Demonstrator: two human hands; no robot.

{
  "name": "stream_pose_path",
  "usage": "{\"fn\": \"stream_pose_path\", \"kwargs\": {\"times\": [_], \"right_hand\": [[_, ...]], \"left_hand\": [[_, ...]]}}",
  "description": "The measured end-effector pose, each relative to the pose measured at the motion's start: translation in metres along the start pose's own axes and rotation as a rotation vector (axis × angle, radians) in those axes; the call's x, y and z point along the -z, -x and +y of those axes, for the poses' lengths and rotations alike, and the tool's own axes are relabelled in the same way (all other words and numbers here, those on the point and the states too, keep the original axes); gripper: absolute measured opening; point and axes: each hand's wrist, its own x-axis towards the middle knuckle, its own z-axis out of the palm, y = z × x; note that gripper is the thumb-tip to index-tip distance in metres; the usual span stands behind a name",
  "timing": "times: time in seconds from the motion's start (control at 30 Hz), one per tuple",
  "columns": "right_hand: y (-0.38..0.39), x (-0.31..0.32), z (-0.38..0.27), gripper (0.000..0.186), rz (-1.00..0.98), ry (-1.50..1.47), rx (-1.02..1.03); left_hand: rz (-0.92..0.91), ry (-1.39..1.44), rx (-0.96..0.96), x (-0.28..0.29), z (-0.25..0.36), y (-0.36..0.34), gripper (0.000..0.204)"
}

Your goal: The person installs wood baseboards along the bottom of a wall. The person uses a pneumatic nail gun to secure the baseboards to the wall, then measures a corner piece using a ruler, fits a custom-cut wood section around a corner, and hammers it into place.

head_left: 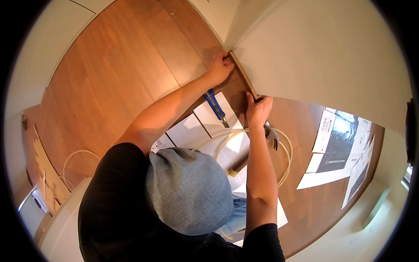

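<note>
A narrow brown wooden strip runs along the lower edge of a white panel. My left hand is at the strip's far end, with its fingers curled against it. At the near end, by the panel's corner, my right hand grips the strip between thumb and fingers. Below my left wrist lies a blue utility knife on white sheets. A claw hammer lies partly hidden under my right forearm. Between my arms, a rounded grey cloth shape covers part of the floor.
Brown wood-look planks cover the floor. A cream cable loops around my right forearm. Printed packaging sheets lie at the right. At the far left are light wooden pieces and another cable loop.
</note>
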Motion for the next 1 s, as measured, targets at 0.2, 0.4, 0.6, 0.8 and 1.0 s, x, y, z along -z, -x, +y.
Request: {"fn": "stream_pose_path", "kwargs": {"times": [0.2, 0.4, 0.6, 0.8, 1.0], "right_hand": [[0.006, 0.018, -0.017, 0.064, -0.049, 0.02, 0.002], [0.025, 0.019, 0.011, 0.062, -0.01, 0.027, 0.019], [0.016, 0.012, -0.016, 0.047, -0.039, -0.291, -0.11], [0.023, -0.013, -0.009, 0.046, 0.072, -0.503, -0.207], [0.022, -0.008, -0.002, 0.041, 0.053, -0.509, -0.254]], "left_hand": [[-0.055, -0.07, -0.339, 0.009, -0.018, 0.011, 0.05], [-0.067, -0.148, -0.22, 0.012, -0.004, 0.011, 0.044], [0.028, -0.194, -0.118, 0.014, 0.007, 0.003, 0.055], [-0.059, -0.062, -0.032, 0.017, -0.005, -0.02, 0.044], [-0.273, 0.051, 0.205, 0.013, 0.008, -0.029, 0.037]]}}
